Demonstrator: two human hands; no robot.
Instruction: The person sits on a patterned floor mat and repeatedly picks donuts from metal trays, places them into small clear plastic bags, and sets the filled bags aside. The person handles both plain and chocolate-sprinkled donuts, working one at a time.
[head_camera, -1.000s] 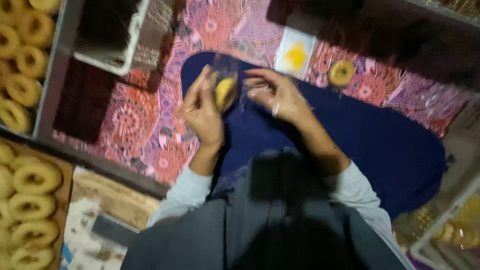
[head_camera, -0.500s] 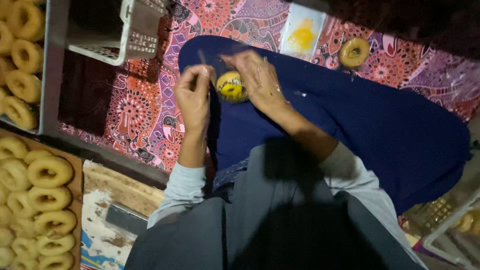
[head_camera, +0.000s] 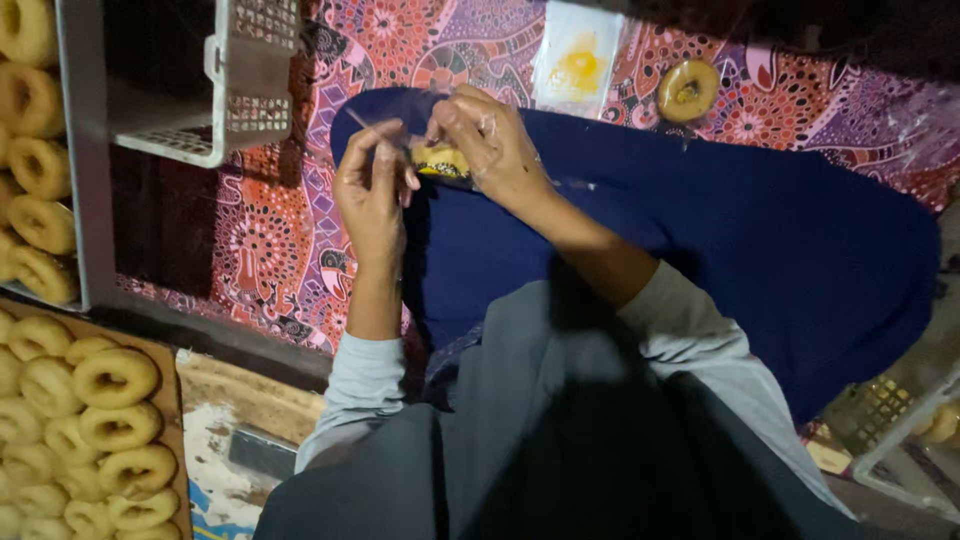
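Yellow ring (head_camera: 441, 160) mostly hidden by hands; left-edge rings (head_camera: 22, 100) cropped.

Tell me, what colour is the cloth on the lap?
Dark blue cloth, plain; the head view shows it.

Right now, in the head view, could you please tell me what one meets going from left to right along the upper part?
Pale ring-shaped pastries → white perforated plastic basket → left hand → right hand → clear plastic packet with yellow filling → single ring-shaped pastry.

2 bare hands, light grey sleeves, dark grey top.
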